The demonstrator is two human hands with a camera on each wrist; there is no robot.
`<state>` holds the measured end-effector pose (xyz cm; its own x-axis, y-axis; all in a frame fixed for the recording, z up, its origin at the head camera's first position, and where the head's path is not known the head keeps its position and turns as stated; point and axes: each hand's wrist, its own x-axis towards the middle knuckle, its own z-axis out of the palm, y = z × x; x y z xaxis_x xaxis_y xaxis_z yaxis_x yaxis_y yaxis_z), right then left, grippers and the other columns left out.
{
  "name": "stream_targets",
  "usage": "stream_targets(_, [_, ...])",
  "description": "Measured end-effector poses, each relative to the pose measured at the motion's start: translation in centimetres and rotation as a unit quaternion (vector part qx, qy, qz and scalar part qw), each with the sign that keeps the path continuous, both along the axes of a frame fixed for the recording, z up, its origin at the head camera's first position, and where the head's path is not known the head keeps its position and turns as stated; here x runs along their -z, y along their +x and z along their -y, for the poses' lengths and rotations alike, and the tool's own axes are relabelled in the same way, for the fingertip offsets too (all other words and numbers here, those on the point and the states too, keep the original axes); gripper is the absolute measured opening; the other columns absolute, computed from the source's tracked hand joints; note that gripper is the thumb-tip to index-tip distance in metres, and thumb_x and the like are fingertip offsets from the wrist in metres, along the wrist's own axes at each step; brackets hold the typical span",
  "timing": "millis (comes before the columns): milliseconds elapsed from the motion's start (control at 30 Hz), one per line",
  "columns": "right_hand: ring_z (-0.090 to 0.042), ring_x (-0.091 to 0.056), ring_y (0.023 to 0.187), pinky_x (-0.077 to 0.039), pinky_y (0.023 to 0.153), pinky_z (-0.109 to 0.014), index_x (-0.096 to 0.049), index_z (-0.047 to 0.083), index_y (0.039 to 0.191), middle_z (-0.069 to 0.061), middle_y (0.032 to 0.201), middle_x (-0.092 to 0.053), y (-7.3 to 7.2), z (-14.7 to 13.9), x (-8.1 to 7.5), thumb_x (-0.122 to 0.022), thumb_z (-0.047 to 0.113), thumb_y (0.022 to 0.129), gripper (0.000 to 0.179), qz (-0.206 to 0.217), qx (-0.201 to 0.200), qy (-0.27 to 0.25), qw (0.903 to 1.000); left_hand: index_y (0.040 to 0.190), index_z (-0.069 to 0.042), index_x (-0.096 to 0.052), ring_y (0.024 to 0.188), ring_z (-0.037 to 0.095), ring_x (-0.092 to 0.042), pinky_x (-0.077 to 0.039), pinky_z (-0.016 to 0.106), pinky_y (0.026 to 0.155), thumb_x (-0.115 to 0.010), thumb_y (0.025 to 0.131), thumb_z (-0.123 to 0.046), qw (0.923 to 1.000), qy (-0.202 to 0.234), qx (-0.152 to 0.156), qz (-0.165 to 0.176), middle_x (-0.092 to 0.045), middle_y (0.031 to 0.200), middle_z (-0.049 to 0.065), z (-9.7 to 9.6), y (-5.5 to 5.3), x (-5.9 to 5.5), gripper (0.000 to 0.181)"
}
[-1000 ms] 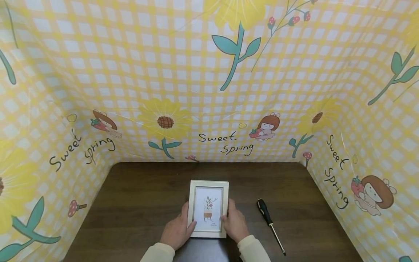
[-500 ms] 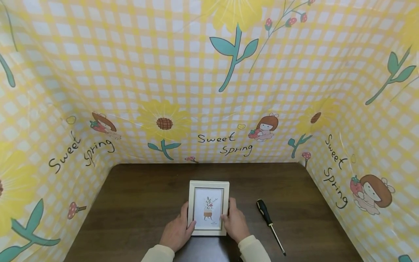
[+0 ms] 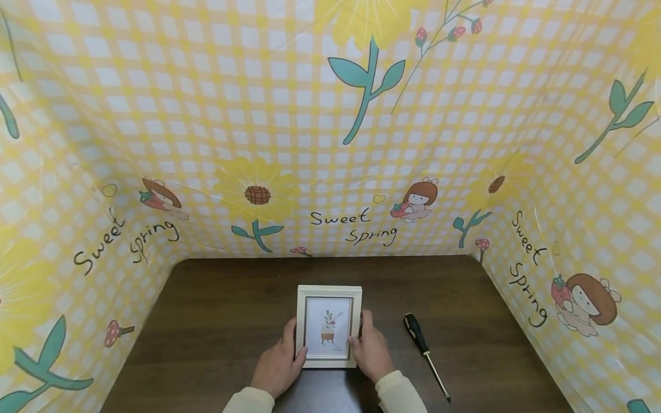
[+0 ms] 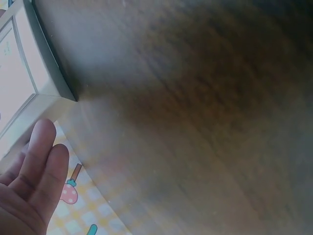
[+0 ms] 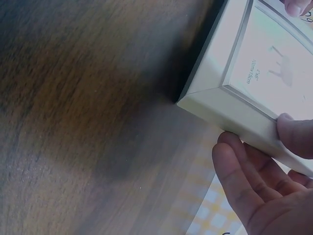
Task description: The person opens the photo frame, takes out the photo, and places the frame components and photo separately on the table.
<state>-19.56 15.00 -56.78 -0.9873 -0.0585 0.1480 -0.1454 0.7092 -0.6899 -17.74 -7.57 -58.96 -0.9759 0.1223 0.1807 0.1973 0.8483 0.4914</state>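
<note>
A cream picture frame (image 3: 327,330), with a print of a potted plant behind its front, is held up between my two hands in the head view. My left hand (image 3: 279,360) grips its left side, thumb on the front edge. On the opposite side my right hand (image 3: 372,353) holds it in the same way. In the left wrist view a corner of the frame (image 4: 41,54) shows beside the left fingers (image 4: 41,152). The right wrist view has the right thumb (image 5: 296,134) on the frame's front, with several fingers along its side. The frame's back is hidden.
A screwdriver (image 3: 426,355) with a black handle lies on the dark wooden table (image 3: 217,310), to the right of the right hand. Yellow checked cloth (image 3: 330,172) with flower prints hangs around the table's back and sides.
The picture frame has tipped slightly: its lower edge sits a little higher in the head view and it looks shorter. Both hands keep their grip. The screwdriver still lies in its place.
</note>
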Motion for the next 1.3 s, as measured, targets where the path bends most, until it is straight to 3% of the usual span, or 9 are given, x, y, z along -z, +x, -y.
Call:
stream_targets(900, [-0.021, -0.065, 0.079, -0.051, 0.067, -0.040, -0.041, 0.008, 0.129, -0.011, 0.094, -0.068, -0.4, 0.1, 0.6, -0.075, 0.001, 0.088, 0.054, -0.051, 0.004, -0.013, 0.9986, 0.146, -0.006, -0.030, 0.055, 0.014, -0.054, -0.042, 0.036, 0.047, -0.074, 0.092, -0.023, 0.9998, 0.009, -0.007, -0.015, -0.069, 0.093, 0.013, 0.0, 0.0, 0.0, 0.072])
stream_targets(1300, [-0.022, -0.066, 0.081, -0.052, 0.066, -0.039, -0.042, 0.008, 0.122, -0.010, 0.093, -0.067, -0.4, 0.0, 1.1, -0.077, -0.001, 0.086, 0.051, -0.072, 0.006, -0.009, 0.9973, 0.143, -0.007, -0.032, 0.060, 0.021, -0.062, -0.045, 0.037, 0.049, -0.076, 0.090, -0.022, 0.9994, 0.017, -0.009, -0.029, -0.071, 0.101, 0.017, -0.1, 0.2, 0.4, 0.070])
